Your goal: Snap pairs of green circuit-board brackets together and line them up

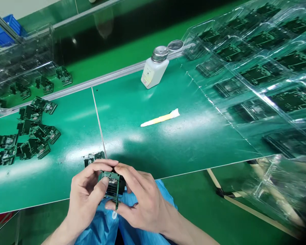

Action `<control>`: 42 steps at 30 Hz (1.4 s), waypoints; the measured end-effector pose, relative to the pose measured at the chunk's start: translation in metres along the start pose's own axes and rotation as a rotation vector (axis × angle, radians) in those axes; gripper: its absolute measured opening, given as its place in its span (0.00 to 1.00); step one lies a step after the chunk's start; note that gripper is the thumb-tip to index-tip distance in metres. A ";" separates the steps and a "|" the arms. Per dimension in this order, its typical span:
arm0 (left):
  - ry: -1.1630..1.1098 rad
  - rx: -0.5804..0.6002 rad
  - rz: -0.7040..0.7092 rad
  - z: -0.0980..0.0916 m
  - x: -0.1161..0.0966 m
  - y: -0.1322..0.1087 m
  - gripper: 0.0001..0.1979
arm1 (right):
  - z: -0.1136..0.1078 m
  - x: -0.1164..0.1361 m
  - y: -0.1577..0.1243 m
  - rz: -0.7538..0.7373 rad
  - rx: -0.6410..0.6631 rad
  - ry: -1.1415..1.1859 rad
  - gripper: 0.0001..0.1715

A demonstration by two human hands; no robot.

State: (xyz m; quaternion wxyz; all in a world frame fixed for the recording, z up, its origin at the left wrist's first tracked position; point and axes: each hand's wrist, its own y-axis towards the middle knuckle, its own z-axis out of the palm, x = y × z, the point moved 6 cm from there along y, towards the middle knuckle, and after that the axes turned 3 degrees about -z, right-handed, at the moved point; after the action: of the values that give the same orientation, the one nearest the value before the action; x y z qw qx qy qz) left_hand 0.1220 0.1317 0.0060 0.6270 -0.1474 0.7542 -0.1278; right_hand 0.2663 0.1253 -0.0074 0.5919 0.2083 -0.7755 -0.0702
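Note:
A green circuit board assembly (113, 183) with dark parts is held between both hands at the table's near edge. My left hand (85, 192) grips its left side, the thumb pressed on its face and the fingers over the top. My right hand (140, 194) pinches it from the right, thumb below and fingers at the upper edge. Just behind my left fingers, another circuit board (94, 157) lies on the green table (127, 143), partly hidden. Farther off lies a brush-like tool with a yellow middle and white ends (160, 119).
A white pump bottle (155, 71) with a metal top, its lid flipped up, stands near the rail. Several circuit boards (33, 146) lie at left. Clear plastic trays (255, 88) of boards fill the right side; another tray (22, 68) stands back left. A blue bin (6, 30) is beyond.

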 end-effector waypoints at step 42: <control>0.438 -0.116 0.737 -0.033 -0.029 -0.012 0.30 | -0.016 -0.014 0.009 -0.097 0.002 -0.203 0.20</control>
State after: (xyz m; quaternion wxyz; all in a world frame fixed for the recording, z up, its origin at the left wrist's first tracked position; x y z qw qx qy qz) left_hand 0.0955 0.1317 0.0428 0.4465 0.1273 0.8776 0.1192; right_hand 0.2827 0.1417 -0.0119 0.5062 0.2379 -0.8205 -0.1185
